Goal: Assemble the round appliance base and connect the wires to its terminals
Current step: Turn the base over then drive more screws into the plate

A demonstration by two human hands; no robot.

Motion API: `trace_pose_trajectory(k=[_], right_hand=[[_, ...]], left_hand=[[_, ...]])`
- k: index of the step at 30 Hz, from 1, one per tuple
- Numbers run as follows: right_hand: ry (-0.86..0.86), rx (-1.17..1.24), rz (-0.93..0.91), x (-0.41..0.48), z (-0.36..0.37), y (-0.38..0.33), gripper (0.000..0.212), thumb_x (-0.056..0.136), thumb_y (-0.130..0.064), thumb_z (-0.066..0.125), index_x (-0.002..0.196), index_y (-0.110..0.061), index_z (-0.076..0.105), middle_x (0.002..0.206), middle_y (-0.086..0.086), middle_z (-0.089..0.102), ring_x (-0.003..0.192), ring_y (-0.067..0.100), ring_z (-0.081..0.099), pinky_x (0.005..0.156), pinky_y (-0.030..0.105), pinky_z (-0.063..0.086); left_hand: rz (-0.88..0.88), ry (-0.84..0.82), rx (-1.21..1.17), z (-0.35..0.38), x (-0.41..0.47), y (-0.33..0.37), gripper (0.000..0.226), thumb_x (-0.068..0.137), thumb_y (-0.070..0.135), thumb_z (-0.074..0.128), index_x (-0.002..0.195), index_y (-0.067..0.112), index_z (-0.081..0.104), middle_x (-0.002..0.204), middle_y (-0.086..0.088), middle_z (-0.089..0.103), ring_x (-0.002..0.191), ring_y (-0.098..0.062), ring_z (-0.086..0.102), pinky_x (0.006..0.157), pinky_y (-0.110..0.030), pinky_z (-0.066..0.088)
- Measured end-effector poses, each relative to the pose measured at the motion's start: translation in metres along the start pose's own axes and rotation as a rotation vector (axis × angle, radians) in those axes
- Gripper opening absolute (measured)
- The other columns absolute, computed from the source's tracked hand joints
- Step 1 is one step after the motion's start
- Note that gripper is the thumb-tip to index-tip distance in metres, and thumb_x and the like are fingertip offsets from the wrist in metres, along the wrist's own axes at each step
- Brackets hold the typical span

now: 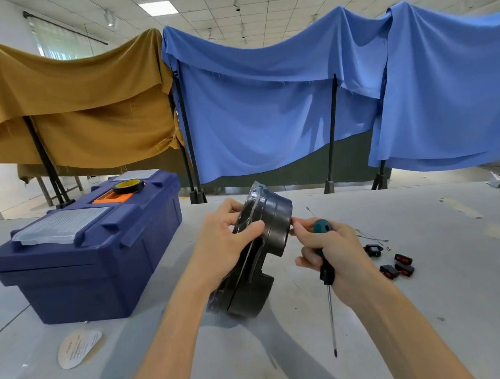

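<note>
One white oval paper label (79,347) lies nearest, at 8 o'clock on the pale grey counter (429,310). Just beyond, the round dark grey plastic appliance base (274,217) is stood on edge at the centre, its flat faces turned toward 9 and 3 o'clock. It is gripped from its 9 o'clock side by the left hand (226,250). The right hand (332,248) is curled round a teal-and-black-handled screwdriver (327,275), and its fingertips touch the base's 3 o'clock rim. The blade points to 6 o'clock, away from the base, so it would probably need turning before use. Small black-and-red rocker switches (397,266) and thin loose wires (370,235) lie at 3 o'clock, nearer the right hand. A navy plastic toolbox (79,260) stands at 9 o'clock.
</note>
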State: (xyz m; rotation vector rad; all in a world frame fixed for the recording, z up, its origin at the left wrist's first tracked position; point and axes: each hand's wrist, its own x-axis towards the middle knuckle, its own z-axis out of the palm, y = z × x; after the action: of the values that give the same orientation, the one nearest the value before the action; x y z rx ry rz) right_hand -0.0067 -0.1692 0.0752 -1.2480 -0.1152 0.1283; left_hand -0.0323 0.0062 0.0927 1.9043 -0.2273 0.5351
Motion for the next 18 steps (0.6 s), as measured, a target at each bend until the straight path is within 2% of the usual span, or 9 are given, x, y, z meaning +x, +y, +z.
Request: trace_pose_trajectory(k=[2, 4, 5, 8, 9, 12, 15, 18], right_hand=[[0.001, 0.071, 0.078, 0.002, -0.008, 0.003, 0.008, 0.086, -0.001, 0.068, 0.094, 0.0, 0.067, 0.078, 0.014, 0.049, 0.036, 0.01, 0.032, 0.042, 0.024, 0.044], [-0.005, 0.173, 0.189, 0.004, -0.016, 0.009, 0.006, 0.088, 0.0, 0.065, 0.094, 0.001, 0.064, 0.072, 0.008, 0.05, 0.034, 0.009, 0.029, 0.038, 0.022, 0.039], [-0.008, 0.226, 0.25, 0.004, -0.021, 0.014, 0.006, 0.089, 0.0, 0.063, 0.094, 0.002, 0.064, 0.07, 0.006, 0.05, 0.033, 0.008, 0.027, 0.037, 0.021, 0.037], [-0.01, 0.347, 0.426, 0.002, -0.035, 0.028, 0.01, 0.09, 0.0, 0.058, 0.095, 0.006, 0.063, 0.067, 0.006, 0.05, 0.028, 0.005, 0.023, 0.034, 0.017, 0.034], [-0.014, 0.384, 0.485, 0.001, -0.04, 0.032, 0.011, 0.088, 0.0, 0.057, 0.097, 0.006, 0.061, 0.065, 0.006, 0.051, 0.026, 0.005, 0.022, 0.033, 0.015, 0.033], [-0.017, 0.474, 0.629, -0.006, -0.052, 0.042, 0.022, 0.077, 0.004, 0.057, 0.099, 0.008, 0.058, 0.056, 0.008, 0.052, 0.023, 0.005, 0.022, 0.035, 0.01, 0.03], [0.018, 0.537, 0.713, -0.012, -0.059, 0.052, 0.025, 0.073, 0.007, 0.053, 0.098, 0.007, 0.054, 0.051, 0.008, 0.047, 0.022, 0.006, 0.022, 0.038, 0.008, 0.028], [0.019, 0.631, 0.791, -0.017, -0.065, 0.062, 0.014, 0.078, 0.009, 0.047, 0.089, 0.0, 0.05, 0.055, 0.007, 0.043, 0.021, 0.006, 0.023, 0.034, 0.009, 0.032]], left_hand=[[0.045, -0.042, 0.106, 0.005, 0.0, 0.002, 0.013, 0.088, 0.01, 0.068, 0.076, 0.003, 0.071, 0.098, -0.003, 0.057, 0.075, -0.011, 0.06, 0.069, -0.016, 0.05], [0.076, -0.101, 0.181, 0.011, -0.001, 0.001, 0.022, 0.086, 0.009, 0.07, 0.065, 0.01, 0.064, 0.09, -0.001, 0.053, 0.065, -0.007, 0.053, 0.063, -0.014, 0.042], [0.076, -0.142, 0.216, 0.015, -0.002, -0.001, 0.024, 0.086, 0.011, 0.07, 0.064, 0.011, 0.061, 0.088, 0.001, 0.051, 0.065, -0.009, 0.053, 0.064, -0.019, 0.043], [0.066, -0.261, 0.352, 0.023, -0.005, -0.011, 0.026, 0.086, 0.019, 0.069, 0.064, 0.012, 0.055, 0.09, 0.001, 0.051, 0.074, -0.025, 0.056, 0.075, -0.046, 0.048], [0.069, -0.299, 0.395, 0.025, -0.007, -0.015, 0.026, 0.086, 0.022, 0.068, 0.065, 0.015, 0.054, 0.09, 0.001, 0.051, 0.074, -0.026, 0.056, 0.075, -0.05, 0.047], [0.109, -0.417, 0.563, 0.034, -0.016, -0.023, 0.034, 0.087, 0.03, 0.064, 0.059, 0.023, 0.046, 0.091, 0.011, 0.043, 0.068, -0.019, 0.049, 0.067, -0.042, 0.042], [0.114, -0.504, 0.689, 0.045, -0.027, -0.031, 0.034, 0.088, 0.034, 0.062, 0.064, 0.029, 0.039, 0.1, 0.009, 0.045, 0.063, -0.015, 0.043, 0.062, -0.033, 0.035], [0.174, -0.543, 0.799, 0.054, -0.039, -0.034, 0.028, 0.087, 0.035, 0.061, 0.068, 0.02, 0.047, 0.107, 0.007, 0.043, 0.069, -0.009, 0.038, 0.062, -0.032, 0.033]])
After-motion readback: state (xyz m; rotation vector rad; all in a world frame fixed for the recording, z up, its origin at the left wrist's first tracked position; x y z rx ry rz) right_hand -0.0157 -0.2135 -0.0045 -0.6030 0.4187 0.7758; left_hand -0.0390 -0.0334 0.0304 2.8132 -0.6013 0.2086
